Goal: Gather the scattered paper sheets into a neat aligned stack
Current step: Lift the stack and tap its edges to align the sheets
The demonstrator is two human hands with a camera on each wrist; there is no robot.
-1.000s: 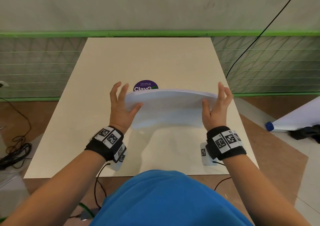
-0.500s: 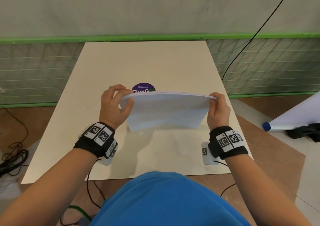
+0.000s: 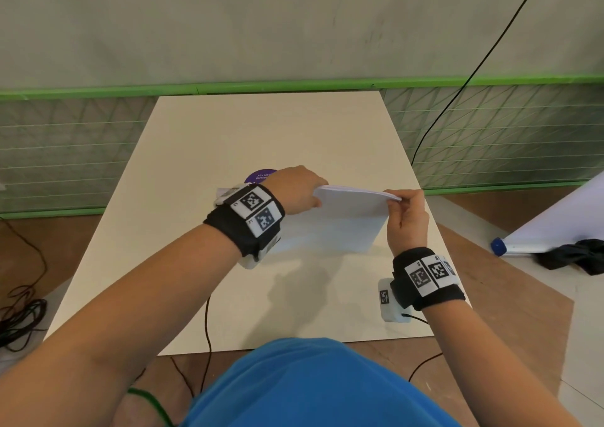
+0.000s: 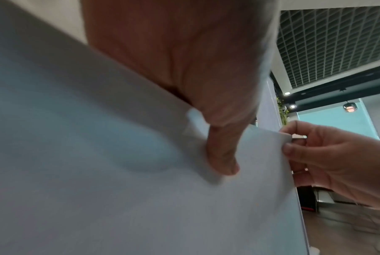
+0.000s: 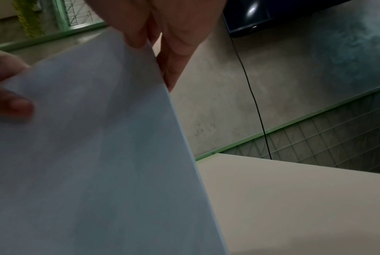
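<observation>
Plainly light and floppy, the paper stack (image 3: 346,217) stands on edge on the counter (image 3: 261,125); left hand (image 3: 295,189) and right hand (image 3: 407,214) fingers pinch its top corners, best held at the side edges.

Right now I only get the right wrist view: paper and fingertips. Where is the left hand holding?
Observer: The head view shows the left hand gripping the top left corner of the paper stack, opposite the right hand, which pinches the top right corner.
Operator: Is the stack lying flat?
Observer: No. It stands on edge, leaning, with its top edge bowed. Its lower edge is down by the table; I cannot tell whether it touches.
Operator: Anything behind it?
Observer: A purple sticker on the table, just beyond the left hand and partly hidden by it.
</observation>
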